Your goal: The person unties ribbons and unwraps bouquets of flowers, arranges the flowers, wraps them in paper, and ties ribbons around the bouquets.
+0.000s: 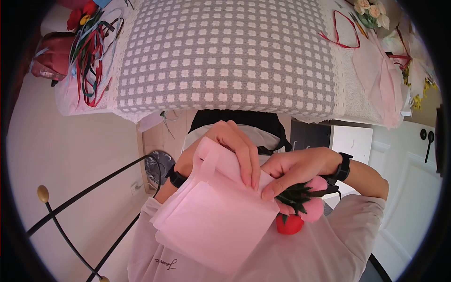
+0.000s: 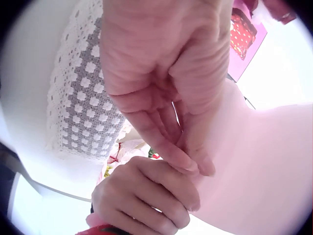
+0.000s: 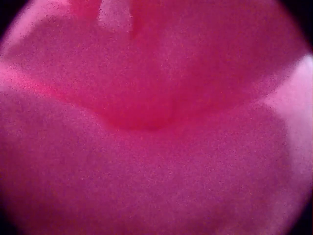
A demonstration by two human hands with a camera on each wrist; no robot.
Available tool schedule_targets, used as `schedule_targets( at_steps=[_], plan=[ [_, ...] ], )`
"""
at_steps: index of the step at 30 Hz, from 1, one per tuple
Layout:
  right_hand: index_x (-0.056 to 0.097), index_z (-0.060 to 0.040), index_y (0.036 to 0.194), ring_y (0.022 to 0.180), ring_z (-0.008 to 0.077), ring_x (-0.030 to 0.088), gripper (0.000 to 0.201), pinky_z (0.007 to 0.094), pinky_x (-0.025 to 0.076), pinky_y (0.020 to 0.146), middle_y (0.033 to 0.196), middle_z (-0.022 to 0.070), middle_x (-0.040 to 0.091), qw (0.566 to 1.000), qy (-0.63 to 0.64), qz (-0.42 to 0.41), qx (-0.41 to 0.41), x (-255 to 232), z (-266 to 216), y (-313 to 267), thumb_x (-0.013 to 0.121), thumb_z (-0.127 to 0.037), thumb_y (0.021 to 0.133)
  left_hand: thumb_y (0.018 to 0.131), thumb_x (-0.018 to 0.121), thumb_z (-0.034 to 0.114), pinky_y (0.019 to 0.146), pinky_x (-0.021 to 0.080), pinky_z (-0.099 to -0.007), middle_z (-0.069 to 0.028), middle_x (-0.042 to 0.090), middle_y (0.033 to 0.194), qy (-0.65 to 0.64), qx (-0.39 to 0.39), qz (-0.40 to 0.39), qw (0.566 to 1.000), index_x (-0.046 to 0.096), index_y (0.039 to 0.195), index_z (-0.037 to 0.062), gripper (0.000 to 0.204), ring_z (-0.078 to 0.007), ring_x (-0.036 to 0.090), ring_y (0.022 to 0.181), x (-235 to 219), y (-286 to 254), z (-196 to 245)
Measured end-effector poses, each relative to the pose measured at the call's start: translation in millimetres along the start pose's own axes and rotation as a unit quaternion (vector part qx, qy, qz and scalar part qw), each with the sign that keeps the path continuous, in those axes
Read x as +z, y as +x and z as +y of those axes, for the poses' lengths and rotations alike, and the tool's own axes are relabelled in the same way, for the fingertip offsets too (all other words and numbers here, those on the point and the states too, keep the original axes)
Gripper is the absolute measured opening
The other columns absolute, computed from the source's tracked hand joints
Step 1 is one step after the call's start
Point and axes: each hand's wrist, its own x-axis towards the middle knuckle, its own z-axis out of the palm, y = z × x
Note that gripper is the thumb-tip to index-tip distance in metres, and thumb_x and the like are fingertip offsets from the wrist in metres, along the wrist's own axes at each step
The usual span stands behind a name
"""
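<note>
A pale pink sheet of wrapping paper (image 1: 221,202), folded in layers, lies across the person's front. The left hand (image 1: 235,148) reaches over its upper part, and in the left wrist view its thumb and fingertips (image 2: 188,166) pinch the paper's edge. Close beside it, the right hand (image 1: 303,167) grips the paper, thumb on top at the edge. From the paper's right side, under the right hand, stick out pink flowers (image 1: 312,210), a red flower (image 1: 289,224) and dark green leaves (image 1: 296,197); their stems are hidden. Blurred pink petals (image 3: 146,171) fill the right wrist view.
A table with a grey-and-white checked cloth (image 1: 225,56) stands ahead. Ribbons (image 1: 91,66) lie at its left; a red ribbon loop (image 1: 346,30), cream roses (image 1: 373,11) and pink fabric (image 1: 376,75) at its right. A black metal frame (image 1: 94,192) rises at left.
</note>
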Motion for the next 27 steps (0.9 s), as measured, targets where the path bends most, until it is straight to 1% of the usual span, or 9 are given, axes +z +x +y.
schedule_targets(
  at_steps=[5,7,8,11,13,15,19,24,27],
  plan=[
    [0.063,0.0000,0.109,0.079,0.0137,0.073,0.031,0.0271,0.056,0.070,0.085,0.0098,0.073,0.991,-0.099,0.080,-0.044,1,-10,-5,0.065,-0.030,0.106,0.092,0.080,0.023,0.062,0.061,-0.0274,-0.0237,0.077,0.089,0.041,-0.012,0.037,0.998,0.079,0.087,-0.0034,0.027,-0.0258,0.076,0.069,-4,-10,4],
    [0.062,0.0007,0.114,0.079,0.0205,0.074,0.032,0.0316,0.057,0.071,0.084,0.0124,0.073,0.879,-0.394,0.218,-0.158,-2,-8,-9,0.066,-0.030,0.105,0.092,0.080,0.022,0.067,0.062,-0.0289,-0.0245,0.077,0.091,0.072,-0.028,0.055,0.995,0.079,0.087,-0.0034,0.026,-0.0268,0.077,0.073,-6,-16,9],
    [0.061,0.0010,0.118,0.086,0.0285,0.073,0.031,0.0371,0.056,0.076,0.094,0.0164,0.072,0.852,-0.411,0.258,-0.195,1,-6,-13,0.068,-0.026,0.103,0.092,0.080,0.022,0.067,0.062,-0.0289,-0.0245,0.077,0.091,0.074,-0.026,0.056,0.995,0.079,0.087,-0.0034,0.026,-0.0268,0.077,0.073,-8,-20,10],
    [0.062,0.0008,0.120,0.098,0.0317,0.070,0.030,0.0393,0.056,0.082,0.113,0.0178,0.070,0.734,-0.534,0.361,-0.214,21,-11,-31,0.070,-0.018,0.098,0.094,0.078,0.021,0.075,0.063,-0.0310,-0.0245,0.076,0.095,0.101,-0.022,0.076,0.992,0.078,0.092,-0.0041,0.025,-0.0280,0.077,0.081,-15,-30,18],
    [0.061,-0.0018,0.125,0.111,0.0294,0.068,0.038,0.0411,0.056,0.089,0.127,0.0153,0.066,0.706,-0.572,0.374,-0.187,36,-9,-32,0.072,-0.011,0.089,0.096,0.078,0.022,0.081,0.063,-0.0327,-0.0238,0.075,0.100,0.100,-0.030,0.076,0.992,0.076,0.098,-0.0054,0.028,-0.0287,0.076,0.088,-22,-32,24],
    [0.062,-0.0068,0.126,0.112,0.0278,0.067,0.043,0.0448,0.056,0.093,0.129,0.0114,0.066,0.406,-0.752,0.460,-0.243,41,8,-16,0.072,-0.010,0.084,0.092,0.078,0.022,0.079,0.063,-0.0350,-0.0233,0.075,0.097,0.110,-0.008,0.117,0.987,0.076,0.094,-0.0044,0.027,-0.0304,0.076,0.089,-17,-36,14],
    [0.067,-0.0130,0.124,0.108,0.0253,0.068,0.042,0.0411,0.055,0.094,0.135,0.0099,0.065,0.255,-0.798,0.483,-0.255,44,34,11,0.071,-0.012,0.082,0.090,0.078,0.021,0.078,0.062,-0.0375,-0.0220,0.075,0.092,0.126,-0.032,0.151,0.980,0.074,0.091,-0.0032,0.025,-0.0316,0.076,0.088,-12,-27,20],
    [0.073,-0.0051,0.099,0.092,0.0253,0.072,0.023,0.0364,0.058,0.082,0.111,0.0126,0.072,0.269,-0.753,0.484,-0.357,37,37,21,0.075,-0.011,0.077,0.088,0.078,0.020,0.077,0.060,-0.0360,-0.0212,0.075,0.092,0.105,-0.045,0.233,0.966,0.073,0.089,-0.0026,0.023,-0.0299,0.075,0.085,-2,-35,11],
    [0.072,0.0000,0.093,0.084,0.0268,0.071,0.022,0.0372,0.059,0.072,0.100,0.0144,0.072,0.360,-0.691,0.458,-0.428,34,30,13,0.075,-0.007,0.072,0.086,0.079,0.020,0.077,0.059,-0.0354,-0.0198,0.075,0.091,0.092,-0.060,0.259,0.960,0.073,0.088,-0.0020,0.023,-0.0286,0.074,0.084,1,-36,6]
  ],
)
